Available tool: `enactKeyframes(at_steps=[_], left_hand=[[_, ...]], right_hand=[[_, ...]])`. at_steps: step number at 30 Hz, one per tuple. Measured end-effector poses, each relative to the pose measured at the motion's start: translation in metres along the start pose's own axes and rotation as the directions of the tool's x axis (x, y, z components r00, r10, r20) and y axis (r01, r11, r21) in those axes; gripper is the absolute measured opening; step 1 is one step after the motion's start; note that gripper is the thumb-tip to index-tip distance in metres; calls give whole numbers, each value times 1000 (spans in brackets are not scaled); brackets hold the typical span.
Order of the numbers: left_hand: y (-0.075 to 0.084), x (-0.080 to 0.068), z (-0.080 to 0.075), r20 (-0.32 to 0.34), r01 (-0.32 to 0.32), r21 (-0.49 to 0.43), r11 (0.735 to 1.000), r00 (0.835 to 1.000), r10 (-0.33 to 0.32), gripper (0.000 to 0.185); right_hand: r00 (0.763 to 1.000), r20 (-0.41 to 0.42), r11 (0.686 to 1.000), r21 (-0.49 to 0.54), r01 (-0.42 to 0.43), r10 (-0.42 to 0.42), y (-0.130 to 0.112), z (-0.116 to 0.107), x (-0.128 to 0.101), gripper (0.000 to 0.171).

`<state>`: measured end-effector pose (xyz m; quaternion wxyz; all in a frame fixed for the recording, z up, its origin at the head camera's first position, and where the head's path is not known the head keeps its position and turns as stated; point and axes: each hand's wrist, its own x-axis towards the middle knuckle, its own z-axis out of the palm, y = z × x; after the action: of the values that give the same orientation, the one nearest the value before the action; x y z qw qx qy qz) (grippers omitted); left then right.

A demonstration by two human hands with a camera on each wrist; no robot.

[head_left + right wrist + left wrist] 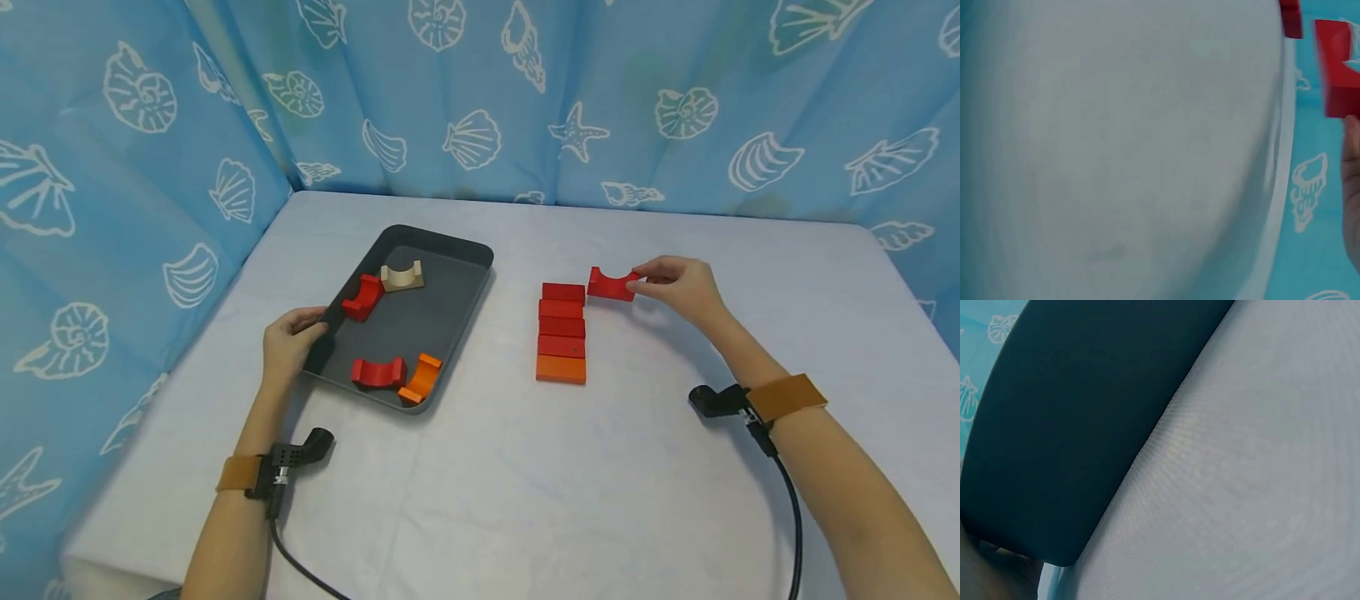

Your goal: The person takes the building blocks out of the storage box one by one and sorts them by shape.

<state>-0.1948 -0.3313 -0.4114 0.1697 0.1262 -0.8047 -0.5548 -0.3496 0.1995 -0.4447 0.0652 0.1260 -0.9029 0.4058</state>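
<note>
With thumb and fingers my left hand [288, 340] holds the left rim of a dark grey tray [390, 333]; in the left wrist view the tray's dark outer side [1085, 425] fills the upper left. Inside lie a cream arch block [402, 282], an orange arch block [422, 380] and two red ones, one [363, 298] at the left wall and another [378, 373] near the front. My right hand [678, 287] pinches the right end of a red arch block [609, 286]. This block is held just right of the far end of a row of red blocks [562, 325].
An orange block [561, 369] forms the near end of the row. White cloth [480, 500] covers the table. A blue shell-print curtain [525, 100] hangs behind and on the left. Cables run from both wrist cameras, the left [300, 450] and the right [720, 402].
</note>
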Motion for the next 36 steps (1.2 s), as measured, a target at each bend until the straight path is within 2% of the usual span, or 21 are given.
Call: enactKeyframes(at_steps=[7,13,16,27,36], left_hand=[[1,0,1,-10,5,-23,1000,1000,-6,26],[1,1,1,-3,26,-32,999,1000,-26,26],[0,2,0,-2,32,-47,998,999,-32,26],[-1,1,1,6,-13,-45,999,1000,13,25],[-3,1,0,-1,-7,-29,1000,1000,7,25]], right_hand=[[1000,12,1000,10,6,-6,-9,-5,-8,49],[999,53,998,60,-2,-1,-48,-16,-24,40],[997,75,999,46,-8,4,-59,-18,-27,36],[992,122,998,54,-14,7,-58,-10,-27,35],[990,138,999,26,-28,24,-57,-7,-26,36]])
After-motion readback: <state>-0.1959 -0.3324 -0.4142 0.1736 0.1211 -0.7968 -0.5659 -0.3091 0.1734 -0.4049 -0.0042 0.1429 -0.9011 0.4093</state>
